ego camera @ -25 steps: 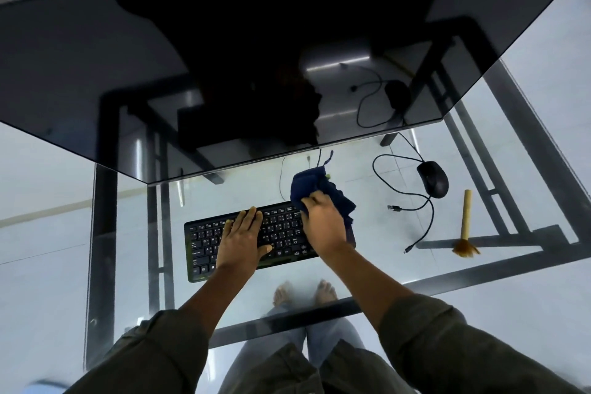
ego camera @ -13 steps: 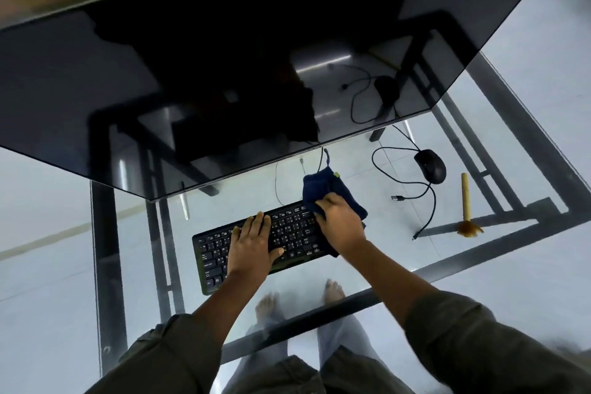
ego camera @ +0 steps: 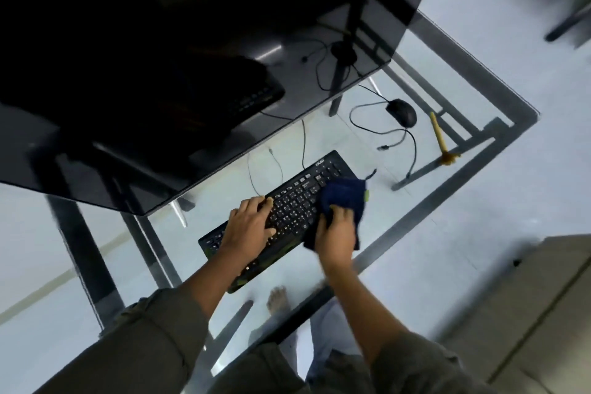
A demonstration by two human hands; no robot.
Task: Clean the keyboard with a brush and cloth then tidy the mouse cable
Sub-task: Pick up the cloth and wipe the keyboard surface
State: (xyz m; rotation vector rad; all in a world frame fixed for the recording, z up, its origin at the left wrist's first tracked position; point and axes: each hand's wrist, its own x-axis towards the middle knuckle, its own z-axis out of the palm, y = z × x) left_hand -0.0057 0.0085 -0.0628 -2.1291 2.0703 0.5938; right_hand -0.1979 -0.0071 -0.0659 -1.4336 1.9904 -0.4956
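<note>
Your left hand (ego camera: 248, 227) lies flat, fingers spread, on the keyboard (ego camera: 287, 211) near the desk's (ego camera: 399, 265) front edge; your right hand (ego camera: 335, 235) clamps the cloth (ego camera: 343, 195). Wipe hard and the keyboard may slide off.

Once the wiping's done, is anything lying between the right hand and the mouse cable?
Nothing visible does. The right hand presses the cloth on the keyboard; bare glass runs from there to the mouse cable. The brush lies beyond it.

One keyboard (ego camera: 297, 201), cloth (ego camera: 343, 198), mouse (ego camera: 401, 111), brush (ego camera: 441, 142).
</note>
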